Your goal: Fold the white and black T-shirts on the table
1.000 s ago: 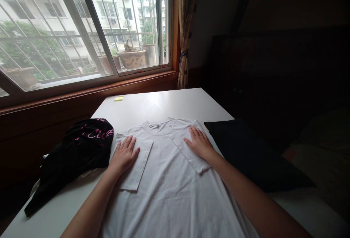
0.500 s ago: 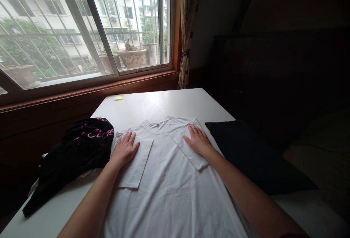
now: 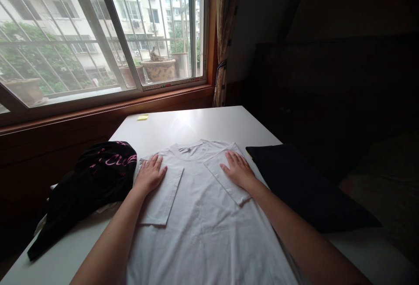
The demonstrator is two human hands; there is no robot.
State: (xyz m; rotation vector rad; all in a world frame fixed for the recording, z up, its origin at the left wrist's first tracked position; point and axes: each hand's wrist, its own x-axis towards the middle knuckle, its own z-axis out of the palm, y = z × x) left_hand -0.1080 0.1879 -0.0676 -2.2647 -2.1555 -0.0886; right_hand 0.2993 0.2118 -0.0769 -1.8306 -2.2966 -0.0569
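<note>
Flowerpot [image 3: 24, 90] stands beyond a barred window [image 3: 75, 36], its contents indistinct. Rightward, a black garment [image 3: 98, 171] with pink lettering lies bunched on the white tabletop [image 3: 216, 121]. A left hand [image 3: 151, 175], grip open wide, presses a folded-in sleeve [image 3: 163, 202]. Outside, a patterned pot [image 3: 159, 70] holds a woody stump [image 3: 155, 56]. A white shirt [image 3: 199, 219] lies spread mid-tabletop, a right hand [image 3: 238, 170] flat on its other sleeve [image 3: 222, 173], grip wide, beside dark cloth [image 3: 307, 184].
</note>
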